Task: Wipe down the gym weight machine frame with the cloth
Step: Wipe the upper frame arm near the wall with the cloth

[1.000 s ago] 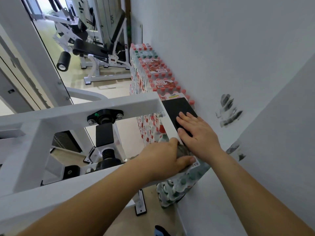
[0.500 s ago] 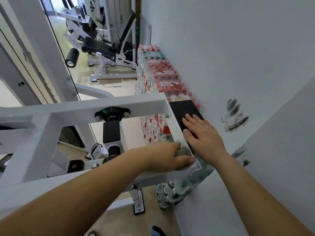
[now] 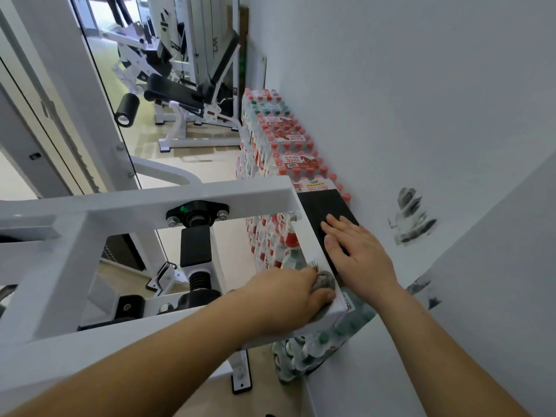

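Observation:
The white weight machine frame [image 3: 210,192] crosses the view from the left, its end bar running toward me at centre right. A black pad [image 3: 320,206] caps that end bar. My left hand [image 3: 288,299] grips a small grey cloth [image 3: 325,281] and presses it on the frame's near corner, beside a bolt. Most of the cloth is hidden under my fingers. My right hand [image 3: 358,251] lies flat on the black pad with straight fingers.
Shrink-wrapped packs of red-capped water bottles [image 3: 285,139] are stacked along the white wall [image 3: 421,100] just under and beyond the frame. Dark smudges [image 3: 412,215] mark the wall. Another white machine with a black bench [image 3: 180,97] stands further back on the beige floor.
My left hand with the cloth has slid a little along the frame's near corner. My right hand stays flat on the pad. The camera has shifted slightly.

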The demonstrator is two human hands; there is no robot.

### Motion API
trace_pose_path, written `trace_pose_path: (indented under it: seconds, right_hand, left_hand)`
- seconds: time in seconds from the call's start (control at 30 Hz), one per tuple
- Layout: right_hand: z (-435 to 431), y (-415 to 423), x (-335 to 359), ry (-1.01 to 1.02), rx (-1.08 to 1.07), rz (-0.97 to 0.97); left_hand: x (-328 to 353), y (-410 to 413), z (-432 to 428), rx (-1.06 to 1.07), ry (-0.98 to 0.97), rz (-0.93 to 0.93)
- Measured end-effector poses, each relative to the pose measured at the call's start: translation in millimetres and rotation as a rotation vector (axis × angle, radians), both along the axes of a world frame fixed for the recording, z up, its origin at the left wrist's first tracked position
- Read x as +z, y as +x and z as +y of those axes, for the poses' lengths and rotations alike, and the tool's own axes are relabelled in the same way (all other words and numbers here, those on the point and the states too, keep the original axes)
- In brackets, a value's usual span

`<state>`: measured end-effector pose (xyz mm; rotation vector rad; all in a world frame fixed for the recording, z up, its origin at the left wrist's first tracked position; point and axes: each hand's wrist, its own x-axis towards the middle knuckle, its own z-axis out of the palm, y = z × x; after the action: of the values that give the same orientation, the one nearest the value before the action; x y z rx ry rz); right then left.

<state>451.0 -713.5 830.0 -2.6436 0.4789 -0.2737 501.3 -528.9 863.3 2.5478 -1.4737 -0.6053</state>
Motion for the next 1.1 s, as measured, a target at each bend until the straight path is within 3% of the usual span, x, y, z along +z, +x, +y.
trace_pose_path:
  seconds: [0.07, 0.13, 0.23, 0.37, 0.47, 0.57, 0.67, 0.83, 1.0, 1.1]
  right_hand:
    - [5, 0, 2, -0.023, -0.024, 0.003]
    - [14, 7, 10, -0.084, -0.077, 0.001]
    - [22, 38, 30, -0.059, -0.156, 0.005]
    - [10, 81, 48, 0.057, -0.139, -0.136]
    - [-6, 108, 36, 0.111, -0.182, -0.151]
    - [-6, 131, 18, 0.195, -0.294, -0.127]
    - [1, 139, 8, -0.008, -0.36, -0.103]
    - [-1, 148, -3, -0.202, -0.342, 0.124]
    - [1, 151, -3, -0.232, -0.345, 0.157]
    - [1, 154, -3, -0.245, -0.354, 0.178]
  left_hand:
    - [-4, 2, 30, -0.025, 0.039, -0.112]
    - [-2, 12, 52, 0.069, -0.011, -0.073]
    - [1, 37, 44, 0.215, -0.224, 0.072]
    - [18, 79, 20, 0.305, -0.563, -0.041]
    - [30, 122, 4, 0.255, -0.682, -0.124]
    - [25, 168, -28, 0.179, -0.486, -0.251]
    - [-9, 201, -55, 0.073, -0.135, -0.24]
    - [-19, 231, -49, 0.019, -0.126, -0.203]
    - [-22, 247, 12, 0.049, -0.042, -0.297]
    - [-18, 243, -20, 0.039, -0.052, -0.301]
